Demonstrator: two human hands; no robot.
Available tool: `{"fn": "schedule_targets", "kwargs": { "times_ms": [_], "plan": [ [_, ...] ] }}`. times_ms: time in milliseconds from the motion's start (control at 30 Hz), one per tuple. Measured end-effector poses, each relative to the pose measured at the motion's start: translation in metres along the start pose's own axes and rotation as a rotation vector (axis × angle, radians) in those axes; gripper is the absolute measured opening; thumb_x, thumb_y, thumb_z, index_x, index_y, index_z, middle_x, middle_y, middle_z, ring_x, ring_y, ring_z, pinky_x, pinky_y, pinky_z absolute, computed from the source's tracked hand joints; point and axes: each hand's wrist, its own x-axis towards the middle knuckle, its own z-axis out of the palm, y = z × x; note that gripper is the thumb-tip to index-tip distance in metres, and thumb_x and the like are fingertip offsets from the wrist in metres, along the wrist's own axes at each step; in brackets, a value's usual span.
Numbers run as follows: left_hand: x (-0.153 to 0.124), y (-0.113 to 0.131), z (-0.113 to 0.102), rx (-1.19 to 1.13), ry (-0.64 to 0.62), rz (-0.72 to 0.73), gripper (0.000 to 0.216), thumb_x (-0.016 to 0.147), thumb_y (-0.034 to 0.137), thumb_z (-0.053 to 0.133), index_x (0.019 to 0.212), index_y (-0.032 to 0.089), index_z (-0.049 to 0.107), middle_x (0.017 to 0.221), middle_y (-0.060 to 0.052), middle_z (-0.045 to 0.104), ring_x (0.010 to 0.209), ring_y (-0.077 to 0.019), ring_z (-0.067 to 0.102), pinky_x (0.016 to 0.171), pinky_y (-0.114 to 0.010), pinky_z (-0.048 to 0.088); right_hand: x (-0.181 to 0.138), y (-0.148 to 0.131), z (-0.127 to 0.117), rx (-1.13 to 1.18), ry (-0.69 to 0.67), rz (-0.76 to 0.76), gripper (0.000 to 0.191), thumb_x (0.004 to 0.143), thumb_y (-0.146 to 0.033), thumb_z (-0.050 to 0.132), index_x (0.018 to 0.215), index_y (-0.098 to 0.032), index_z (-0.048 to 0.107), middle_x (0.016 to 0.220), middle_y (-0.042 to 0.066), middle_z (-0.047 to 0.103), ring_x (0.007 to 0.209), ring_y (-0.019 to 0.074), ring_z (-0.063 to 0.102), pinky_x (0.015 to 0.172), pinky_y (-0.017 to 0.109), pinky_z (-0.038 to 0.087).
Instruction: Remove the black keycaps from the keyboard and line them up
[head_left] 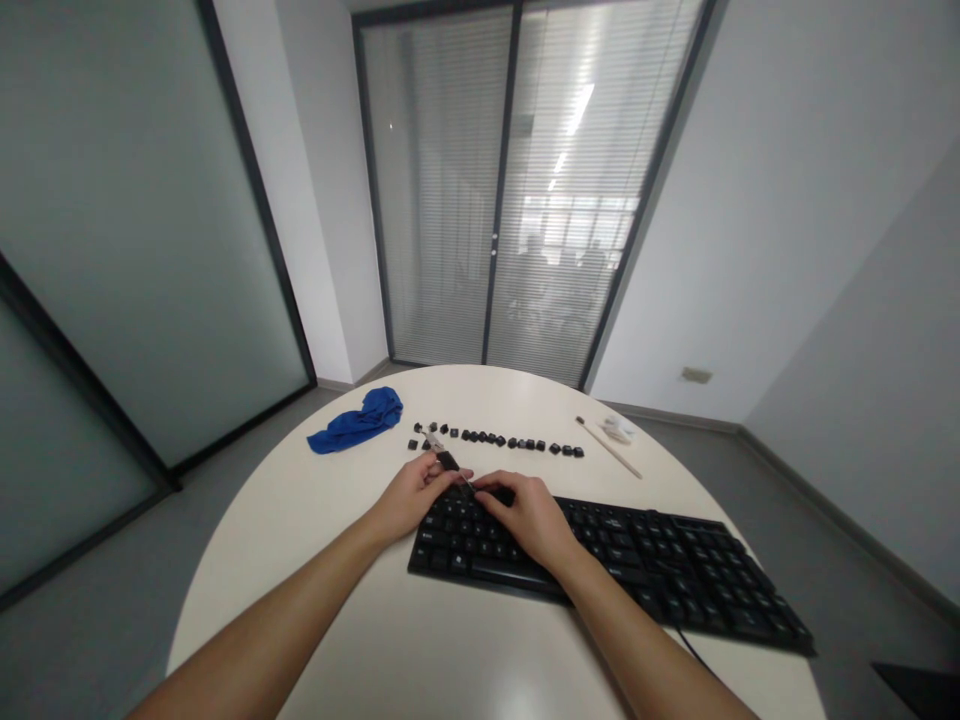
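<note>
A black keyboard (637,565) lies across the round white table (420,640). My left hand (411,495) is closed on a small dark-handled tool (444,457), whose tip points at the keyboard's top-left keys. Just right of it, my right hand (529,515) rests on the left part of the keyboard, fingers curled and pinched near the tool's tip; what they hold, if anything, is hidden. Behind both hands runs a row of several loose black keycaps (510,441).
A crumpled blue cloth (358,422) lies at the table's far left. A thin wooden stick (609,448) and a small white object (618,429) sit at the far right. The keyboard's cable (694,648) runs off the table's near right edge. Glass doors with blinds stand behind.
</note>
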Motion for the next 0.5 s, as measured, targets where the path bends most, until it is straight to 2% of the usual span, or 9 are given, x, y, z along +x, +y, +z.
{"fn": "schedule_targets", "kwargs": {
  "times_ms": [100, 200, 300, 500],
  "plan": [
    [-0.001, 0.003, -0.004, 0.067, -0.017, 0.039, 0.025, 0.088, 0.037, 0.061, 0.095, 0.013, 0.063, 0.100, -0.012, 0.074, 0.092, -0.0233, 0.069, 0.085, -0.035, 0.052, 0.000, 0.002, 0.001, -0.003, 0.015, 0.017, 0.020, 0.085, -0.030, 0.063, 0.103, -0.027, 0.072, 0.094, -0.001, 0.075, 0.091, 0.0202, 0.069, 0.088, 0.032, 0.049],
    [-0.004, 0.008, -0.009, 0.244, -0.099, 0.117, 0.020, 0.087, 0.031, 0.062, 0.095, 0.014, 0.070, 0.096, -0.009, 0.074, 0.091, -0.0223, 0.069, 0.084, -0.033, 0.052, 0.001, 0.004, 0.001, -0.023, 0.023, 0.037, 0.025, 0.085, -0.031, 0.063, 0.108, -0.026, 0.070, 0.096, 0.001, 0.075, 0.092, 0.0209, 0.069, 0.089, 0.034, 0.050],
    [-0.007, 0.010, -0.014, 0.419, -0.169, 0.216, 0.015, 0.085, 0.026, 0.062, 0.092, 0.017, 0.072, 0.093, -0.006, 0.074, 0.088, -0.0204, 0.068, 0.081, -0.031, 0.052, 0.002, 0.005, 0.002, -0.033, 0.014, 0.039, 0.022, 0.085, -0.030, 0.062, 0.104, -0.024, 0.071, 0.098, 0.003, 0.075, 0.094, 0.0218, 0.069, 0.090, 0.034, 0.050],
    [-0.011, 0.012, -0.019, 0.611, -0.250, 0.365, 0.013, 0.084, 0.024, 0.063, 0.093, 0.020, 0.070, 0.092, -0.004, 0.074, 0.083, -0.0181, 0.068, 0.079, -0.028, 0.051, 0.010, 0.010, 0.002, 0.009, 0.003, 0.070, 0.020, 0.084, -0.030, 0.063, 0.100, -0.021, 0.071, 0.093, 0.004, 0.075, 0.090, 0.0207, 0.069, 0.085, 0.032, 0.052]
  ]
}}
